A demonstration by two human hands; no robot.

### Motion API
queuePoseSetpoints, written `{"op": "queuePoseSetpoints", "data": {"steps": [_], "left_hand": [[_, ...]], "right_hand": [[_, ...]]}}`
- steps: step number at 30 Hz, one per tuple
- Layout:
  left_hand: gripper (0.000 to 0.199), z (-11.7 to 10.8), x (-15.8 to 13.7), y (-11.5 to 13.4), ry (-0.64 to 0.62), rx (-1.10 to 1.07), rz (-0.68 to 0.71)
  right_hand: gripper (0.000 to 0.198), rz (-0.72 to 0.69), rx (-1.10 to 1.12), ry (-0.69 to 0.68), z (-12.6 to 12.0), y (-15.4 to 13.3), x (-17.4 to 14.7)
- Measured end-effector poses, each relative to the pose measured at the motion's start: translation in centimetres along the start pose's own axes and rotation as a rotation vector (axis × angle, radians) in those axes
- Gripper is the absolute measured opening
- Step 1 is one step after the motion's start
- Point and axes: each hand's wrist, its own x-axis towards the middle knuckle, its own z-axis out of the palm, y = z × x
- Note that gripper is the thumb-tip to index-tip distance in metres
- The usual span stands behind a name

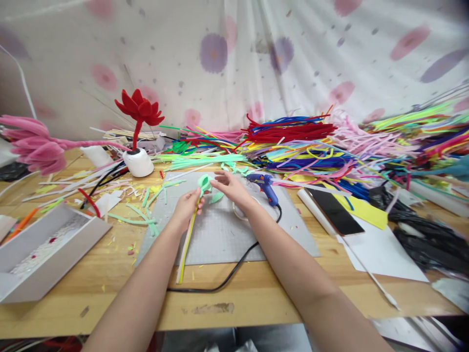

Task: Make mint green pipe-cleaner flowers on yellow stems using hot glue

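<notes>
My left hand point(188, 208) is closed around the stem of a mint-green pipe-cleaner flower point(204, 183), its cupped petals showing above the fingers. A bundle of yellow and white pipe cleaners point(188, 244) hangs down from the same hand toward the table's front. Just right of the petals, my right hand point(231, 188) has its fingers stretched out and apart. Its fingertips are close to the petals, and I cannot tell whether they touch. A loose mint-green petal point(217, 197) lies below them. To the right, a blue glue gun point(264, 186) rests on the grey mat point(227, 244).
Cut mint-green strips point(139, 221) lie left of the mat. A red flower in a white pot point(138, 163) and a pink flower point(38, 144) stand behind. Bundled pipe cleaners point(293, 132) line the back. A phone point(335, 210) lies right, an open box point(51, 254) left. The glue gun's cord point(227, 281) crosses the front.
</notes>
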Motion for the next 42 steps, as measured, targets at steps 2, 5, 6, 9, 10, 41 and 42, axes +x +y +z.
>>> {"op": "queuePoseSetpoints", "data": {"steps": [2, 5, 6, 9, 10, 41, 42], "left_hand": [[0.038, 0.2, 0.0, -0.4, 0.009, 0.073, 0.037], [0.041, 0.2, 0.1, -0.8, 0.009, 0.15, 0.028], [0.041, 0.1, 0.1, -0.8, 0.018, 0.158, 0.021], [0.036, -0.1, 0.2, -0.5, 0.1, 0.124, 0.057], [0.035, -0.2, 0.2, -0.4, 0.123, 0.088, 0.079], [0.028, -0.3, 2.2, -1.2, 0.312, -0.001, 0.217], [0.027, -0.3, 2.2, -1.2, 0.316, -0.004, 0.205]], "right_hand": [[0.045, 0.057, 0.22, -0.093, 0.7, 0.2, 0.0], [0.051, 0.055, 0.341, -0.18, 1.5, 0.8, -0.1], [0.053, 0.04, 0.317, -0.174, 1.6, 1.0, -0.1], [0.054, -0.029, 0.166, -0.149, 1.7, 1.2, 0.0], [0.055, -0.047, 0.124, -0.154, 1.6, 1.1, 0.0], [0.016, -0.001, -0.324, -0.155, 2.4, 0.4, -1.2], [0.014, -0.001, -0.345, -0.146, 2.4, 0.3, -1.3]]}}
